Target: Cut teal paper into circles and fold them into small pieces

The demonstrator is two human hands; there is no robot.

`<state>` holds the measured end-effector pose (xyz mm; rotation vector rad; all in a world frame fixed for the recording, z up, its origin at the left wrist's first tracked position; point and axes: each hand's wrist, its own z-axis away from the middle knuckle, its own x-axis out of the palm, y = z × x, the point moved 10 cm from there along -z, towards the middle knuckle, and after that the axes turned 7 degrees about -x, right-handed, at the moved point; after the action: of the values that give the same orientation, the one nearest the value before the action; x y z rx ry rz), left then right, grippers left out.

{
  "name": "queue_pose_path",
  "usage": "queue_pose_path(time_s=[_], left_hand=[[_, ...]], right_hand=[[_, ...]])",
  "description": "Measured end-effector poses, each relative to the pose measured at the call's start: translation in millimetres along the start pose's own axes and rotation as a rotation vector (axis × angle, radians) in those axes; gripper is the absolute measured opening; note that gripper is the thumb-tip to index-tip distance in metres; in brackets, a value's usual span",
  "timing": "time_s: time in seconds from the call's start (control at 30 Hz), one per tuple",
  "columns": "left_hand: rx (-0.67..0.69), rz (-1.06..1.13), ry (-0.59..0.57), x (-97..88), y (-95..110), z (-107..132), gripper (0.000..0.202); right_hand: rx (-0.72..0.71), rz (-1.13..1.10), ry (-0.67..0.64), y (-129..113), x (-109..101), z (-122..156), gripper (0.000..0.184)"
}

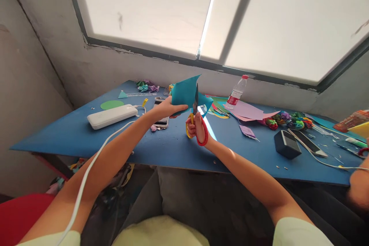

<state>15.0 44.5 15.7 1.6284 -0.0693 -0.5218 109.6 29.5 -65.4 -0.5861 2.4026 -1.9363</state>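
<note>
My left hand (168,108) grips a sheet of teal paper (185,90) by its left side, thumb on the near face. The sheet is held up above the table, and part of it bends away on the right. In my right hand (196,126) is a pair of scissors (195,103) with yellow and red handles. Their dark blades point upward and lie across the paper, with a teal flap on the blades' right. Whether the blades are parted is hard to make out. A phone lies partly hidden behind my left hand.
On the blue table (173,148) are a white power bank (112,117) with a cable, a green paper circle (112,104), a plastic bottle (236,93), pink paper (248,110), a dark box-shaped device (286,144) and crumpled paper flowers (296,121). Another person's arm (359,182) is at the right edge.
</note>
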Motion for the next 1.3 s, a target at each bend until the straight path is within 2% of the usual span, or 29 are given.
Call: queue_pose_path(time_s=[0.2, 0.47, 0.67, 0.87, 1.3], left_hand=[[-0.005, 0.024, 0.007, 0.2, -1.6, -0.2, 0.027], [0.005, 0.050, 0.067, 0.9, -1.4, 4.4, 0.026], [0.003, 0.037, 0.096, -2.4, -2.0, 7.4, 0.033], [-0.001, 0.008, 0.029, 1.7, -2.6, 6.3, 0.028], [0.010, -0.040, -0.033, 0.4, -2.3, 1.1, 0.032]], right_hand=[[-0.035, -0.017, -0.082, -1.9, 5.4, -0.3, 0.072], [-0.053, 0.008, -0.216, -20.7, 19.7, -2.8, 0.076], [-0.082, 0.036, -0.205, -30.5, 17.0, -1.4, 0.077], [-0.080, 0.048, -0.213, -29.8, 18.9, -1.4, 0.084], [-0.037, 0.011, -0.174, -21.8, 13.9, -3.7, 0.079]])
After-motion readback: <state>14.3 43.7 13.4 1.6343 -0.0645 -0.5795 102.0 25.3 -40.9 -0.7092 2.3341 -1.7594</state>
